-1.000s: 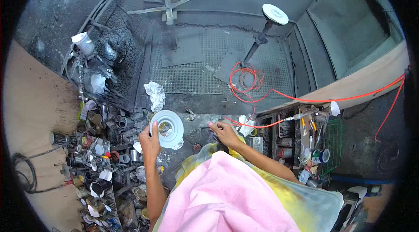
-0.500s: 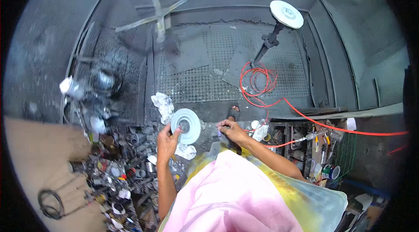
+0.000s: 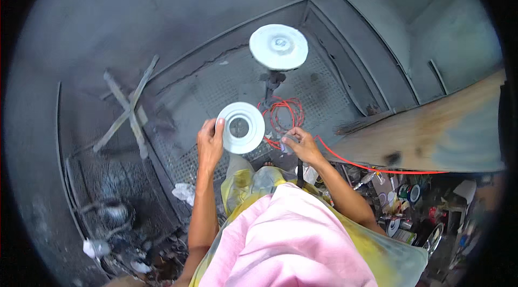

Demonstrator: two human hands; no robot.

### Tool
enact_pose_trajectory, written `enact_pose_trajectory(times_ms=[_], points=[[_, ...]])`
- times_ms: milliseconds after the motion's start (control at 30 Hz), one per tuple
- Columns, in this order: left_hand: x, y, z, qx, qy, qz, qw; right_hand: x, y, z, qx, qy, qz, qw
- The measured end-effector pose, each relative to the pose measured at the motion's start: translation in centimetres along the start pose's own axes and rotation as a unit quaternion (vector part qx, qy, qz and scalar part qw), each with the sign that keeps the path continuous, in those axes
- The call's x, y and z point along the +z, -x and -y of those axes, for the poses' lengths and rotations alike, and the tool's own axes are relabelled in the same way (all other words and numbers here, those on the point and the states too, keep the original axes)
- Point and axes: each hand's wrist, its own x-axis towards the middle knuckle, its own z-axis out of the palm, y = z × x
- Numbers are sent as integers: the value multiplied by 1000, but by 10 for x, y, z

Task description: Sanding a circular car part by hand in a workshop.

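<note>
— Holding what in the left hand [image 3: 210,144]?
— Just 1 pale round ring [image 3: 255,127] with a big hole in it. Pinching it at the left rim, thumb on top, fingers tucked under.
— Doing what with the right hand [image 3: 303,148]?
— Pinching too, thumb to fingertips, on a small pale purple thing [image 3: 283,147], too blurry to name. Not touching the ring.
— Where to look for the ring?
— Up in the air over the floor [image 3: 216,79], apart from the near edge of the white disc [image 3: 279,47].
— What to call done, and what not?
— Done: gripping the ring and holding it up. Not done: putting it down on anything. Cannot tell if wet or dry.
— What else to see?
— Under the disc, 1 dark post [image 3: 270,90]. Near its foot, loops of red hose [image 3: 388,171]. Near the floor's far left corner, crossed bars [image 3: 129,109].
</note>
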Motion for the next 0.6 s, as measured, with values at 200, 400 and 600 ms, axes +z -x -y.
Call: enact_pose_trajectory(times_ms=[200, 400, 600], points=[[83, -182, -53, 162, -42, 133, 977, -28, -11, 20, 198, -51, -174, 963], [190, -322, -95, 265, -57, 332, 904, -5, -75, 50, 225, -107, -311, 917], [223, -346, -104, 379, -159, 366, 834, 0, -120, 89, 179, -183, -428, 867]])
